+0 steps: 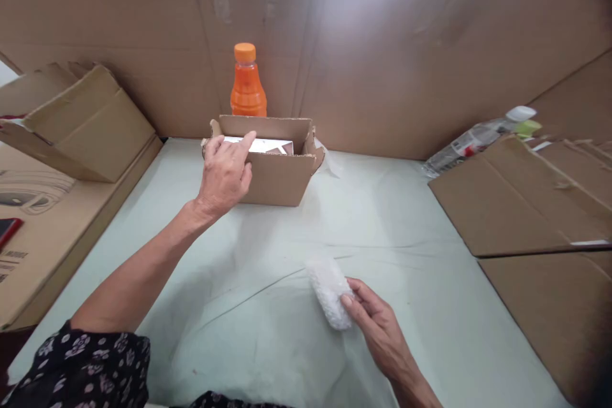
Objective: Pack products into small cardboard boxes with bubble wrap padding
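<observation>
Between the thumb and fingers of my right hand (pixel 375 319) is a white bubble-wrapped packet (pixel 329 290), roughly oblong, held over the lower middle of the table. What the wrap encloses cannot be made out. My left hand (pixel 225 169) reaches to the left part of a small open cardboard box (pixel 277 182). Its fingers are apart, the index finger stretched over the front rim by a white carton (pixel 262 145) that lies inside. The thumb rests near the box's front wall. The hand hides the box's left front corner, and the box's floor is out of sight.
An orange drink bottle (pixel 247 86) stands behind the box. At left are an open cardboard box (pixel 95 127) and a larger flat carton (pixel 48 229). On the right, a clear plastic bottle (pixel 471 143) leans behind cardboard boxes (pixel 516 204). Pale green cloth (pixel 382 223) covers the table.
</observation>
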Available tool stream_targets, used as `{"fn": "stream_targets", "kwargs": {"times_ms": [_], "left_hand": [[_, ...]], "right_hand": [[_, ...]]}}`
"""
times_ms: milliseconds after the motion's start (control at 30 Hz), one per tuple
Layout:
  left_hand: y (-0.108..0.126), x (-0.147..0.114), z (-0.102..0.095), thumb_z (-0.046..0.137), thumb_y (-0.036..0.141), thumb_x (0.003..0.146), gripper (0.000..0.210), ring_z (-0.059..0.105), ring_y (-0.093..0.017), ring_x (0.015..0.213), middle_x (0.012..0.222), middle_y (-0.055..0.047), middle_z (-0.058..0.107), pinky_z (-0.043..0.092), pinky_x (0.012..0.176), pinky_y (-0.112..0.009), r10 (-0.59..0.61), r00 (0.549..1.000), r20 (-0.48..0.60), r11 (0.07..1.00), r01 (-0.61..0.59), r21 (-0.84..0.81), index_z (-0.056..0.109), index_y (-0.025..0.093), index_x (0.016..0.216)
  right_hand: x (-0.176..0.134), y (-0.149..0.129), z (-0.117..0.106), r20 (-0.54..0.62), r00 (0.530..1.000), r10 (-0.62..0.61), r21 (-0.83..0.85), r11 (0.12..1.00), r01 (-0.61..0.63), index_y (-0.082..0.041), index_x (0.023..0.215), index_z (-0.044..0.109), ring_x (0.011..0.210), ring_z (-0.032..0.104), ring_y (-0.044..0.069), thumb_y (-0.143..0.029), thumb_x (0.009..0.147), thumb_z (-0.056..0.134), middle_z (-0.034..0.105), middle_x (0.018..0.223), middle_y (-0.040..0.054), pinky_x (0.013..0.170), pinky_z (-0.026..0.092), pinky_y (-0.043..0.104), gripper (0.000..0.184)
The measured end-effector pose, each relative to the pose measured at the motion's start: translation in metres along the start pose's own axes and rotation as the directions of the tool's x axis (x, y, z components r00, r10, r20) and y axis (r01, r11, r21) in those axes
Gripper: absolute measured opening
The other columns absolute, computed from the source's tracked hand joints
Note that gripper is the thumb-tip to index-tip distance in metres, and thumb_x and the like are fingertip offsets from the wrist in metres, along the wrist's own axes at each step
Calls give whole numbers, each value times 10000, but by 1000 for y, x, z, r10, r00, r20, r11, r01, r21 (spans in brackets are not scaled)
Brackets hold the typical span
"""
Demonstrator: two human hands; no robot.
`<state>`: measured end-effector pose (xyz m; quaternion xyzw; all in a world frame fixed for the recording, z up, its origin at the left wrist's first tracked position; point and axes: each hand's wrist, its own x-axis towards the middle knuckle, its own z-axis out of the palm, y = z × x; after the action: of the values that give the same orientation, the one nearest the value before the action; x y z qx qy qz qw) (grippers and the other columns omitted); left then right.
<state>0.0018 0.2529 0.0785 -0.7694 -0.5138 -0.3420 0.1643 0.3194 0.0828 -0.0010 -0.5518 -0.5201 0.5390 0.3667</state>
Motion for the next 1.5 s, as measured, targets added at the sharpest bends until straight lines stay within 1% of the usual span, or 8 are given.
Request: {"fn": "stream_targets", "kwargs": {"times_ms": [167,333,600,733,900,1233,1367,1500], "left_hand": [[18,-22,-24,506,85,905,433,603,-208,825,876,-42,695,452,1002,-462,87,996,10,996,-87,15,568,145,1330],[58,-66,-82,489,20,907,415,581,-194,780,828,-28,676,430,1029,-483,146,983,113,988,-150,34,563,123,1302],[75,-88,-108,480,-21,889,482,557,-194,726,774,-15,620,479,921,-444,194,963,185,978,-204,36,526,65,1361],[71,-87,-103,469,-10,903,463,572,-185,713,767,-10,636,470,979,-460,193,969,155,980,-199,22,538,78,1352],[70,-89,-99,474,1,909,451,593,-191,718,802,-28,684,476,970,-466,192,973,126,981,-195,15,546,77,1348],[71,-91,-101,566,1,876,522,654,-228,891,940,-71,708,528,970,-483,153,987,50,985,-149,-88,535,130,1381],[61,-121,-109,690,57,821,657,606,-299,1223,1263,-106,635,509,1074,-532,-82,971,-223,970,27,-240,539,267,1425],[47,-172,-90,675,200,882,584,598,-286,1272,1407,-120,565,497,1113,-508,-610,775,-165,740,483,-467,531,269,1443]], "right_hand": [[26,-64,-35,-163,927,-337,-379,889,256,-237,1045,773,848,725,209,-530,896,662,780,1001,51,692,566,262,347],[54,-162,-24,28,812,-583,-735,539,412,-256,1204,725,806,705,213,-469,961,558,772,1012,55,676,521,295,364],[98,-251,56,328,944,25,-919,-225,325,-167,876,767,658,629,210,-190,875,527,704,727,91,577,355,305,241],[137,-248,65,446,870,211,-888,-15,459,-192,811,772,658,612,177,-190,796,646,663,668,28,622,395,297,127],[156,-209,61,488,858,-162,-851,131,509,-207,711,730,662,589,184,-199,742,726,559,560,8,663,436,306,33],[125,-187,61,438,858,-268,-839,223,497,-169,943,736,921,684,229,-117,885,494,750,1011,83,774,492,328,254],[79,-161,10,187,746,-640,-738,409,536,-223,1029,727,1109,678,222,-258,973,511,733,1186,55,971,516,374,226],[51,-97,-6,-18,834,-551,-616,664,425,-227,1111,689,1010,709,229,-359,939,601,728,1178,95,854,574,382,234]]}}
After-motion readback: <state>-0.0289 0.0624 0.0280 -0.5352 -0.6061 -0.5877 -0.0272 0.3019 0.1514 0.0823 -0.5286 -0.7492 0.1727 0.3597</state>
